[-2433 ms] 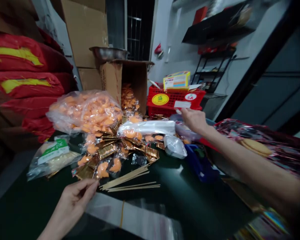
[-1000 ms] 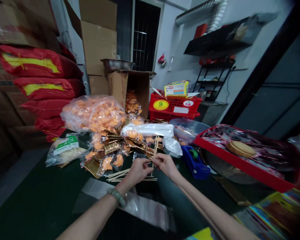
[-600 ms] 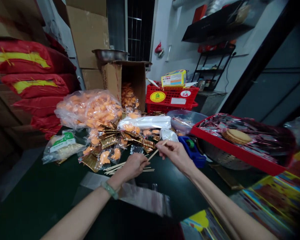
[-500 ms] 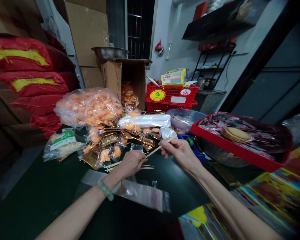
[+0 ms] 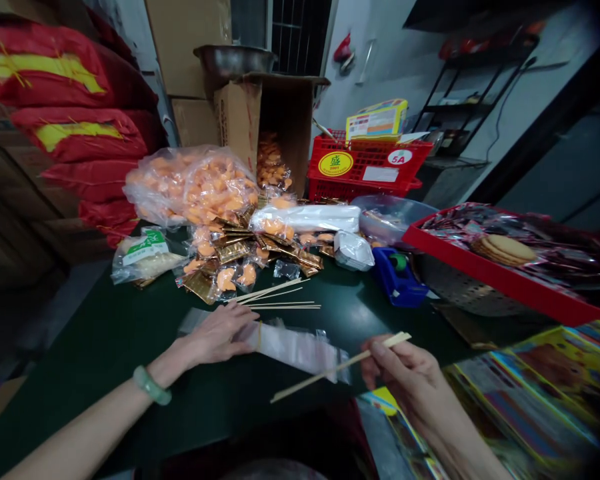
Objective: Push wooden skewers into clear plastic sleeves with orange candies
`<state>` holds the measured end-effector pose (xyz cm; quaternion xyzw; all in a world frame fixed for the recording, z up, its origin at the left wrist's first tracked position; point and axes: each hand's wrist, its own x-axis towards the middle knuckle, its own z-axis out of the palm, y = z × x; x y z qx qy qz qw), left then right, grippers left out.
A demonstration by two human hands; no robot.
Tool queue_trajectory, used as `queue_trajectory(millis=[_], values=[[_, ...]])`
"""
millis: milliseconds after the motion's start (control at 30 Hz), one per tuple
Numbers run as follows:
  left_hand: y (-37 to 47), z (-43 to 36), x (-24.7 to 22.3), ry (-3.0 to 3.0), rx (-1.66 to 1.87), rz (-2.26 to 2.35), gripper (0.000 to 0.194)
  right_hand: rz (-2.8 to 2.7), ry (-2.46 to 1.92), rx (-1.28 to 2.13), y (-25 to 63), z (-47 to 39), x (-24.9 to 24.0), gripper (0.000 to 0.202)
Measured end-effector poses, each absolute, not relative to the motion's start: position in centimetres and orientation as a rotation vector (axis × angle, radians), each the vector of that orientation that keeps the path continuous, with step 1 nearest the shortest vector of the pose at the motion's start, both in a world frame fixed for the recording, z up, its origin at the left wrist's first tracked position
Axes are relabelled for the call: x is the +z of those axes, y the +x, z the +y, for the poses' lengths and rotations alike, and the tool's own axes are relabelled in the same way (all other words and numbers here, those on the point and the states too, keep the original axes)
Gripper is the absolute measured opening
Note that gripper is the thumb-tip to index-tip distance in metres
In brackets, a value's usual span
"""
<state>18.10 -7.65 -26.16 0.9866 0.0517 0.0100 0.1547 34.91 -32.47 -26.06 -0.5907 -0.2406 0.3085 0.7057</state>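
My right hand (image 5: 405,373) pinches a few thin wooden sticks (image 5: 307,383) near the table's front edge. The sticks slant down to the left past the end of a stack of clear plastic bags (image 5: 295,350), which has a band around it. My left hand (image 5: 217,337) lies over the left end of that stack, fingers stretched out and holding nothing. Just beyond its fingertips, several more wooden sticks (image 5: 285,306) are spread on the dark green table (image 5: 145,327). Whether the left fingertips touch them, I cannot tell.
Gold packets (image 5: 233,252) and wrapped orange pieces (image 5: 226,279) are heaped behind the sticks. A blue tape dispenser (image 5: 399,277), a foil tray (image 5: 354,251) and a red-rimmed box (image 5: 510,273) of packets stand right. Colourful printed packages (image 5: 535,387) lie front right. Red sacks (image 5: 75,127) are piled left.
My right hand has moved toward me and right, carrying sticks away from the loose ones. My left hand has drawn back left onto the bags, its fingers now stretched out. The view has shifted.
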Motion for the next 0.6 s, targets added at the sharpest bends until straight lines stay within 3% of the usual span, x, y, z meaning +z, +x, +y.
queue_trajectory(millis=[133,300,467,600], values=[[16.5,-9.2,-27.4,2.959,-0.004,0.535,0.026,-0.394,-1.258,0.564,33.6,-30.8,-27.7,0.021],[14.3,-11.2,-27.6,2.958,-0.003,0.84,0.023,-0.428,-1.192,0.502,33.0,-28.3,-28.3,0.017],[14.8,-11.2,-26.3,2.913,0.056,0.509,0.015,-0.427,-1.246,0.417,33.6,-26.4,-28.5,0.021],[16.1,-10.5,-26.3,2.754,0.033,0.224,0.023,-0.354,-1.354,0.271,34.9,-26.1,-28.8,0.027]])
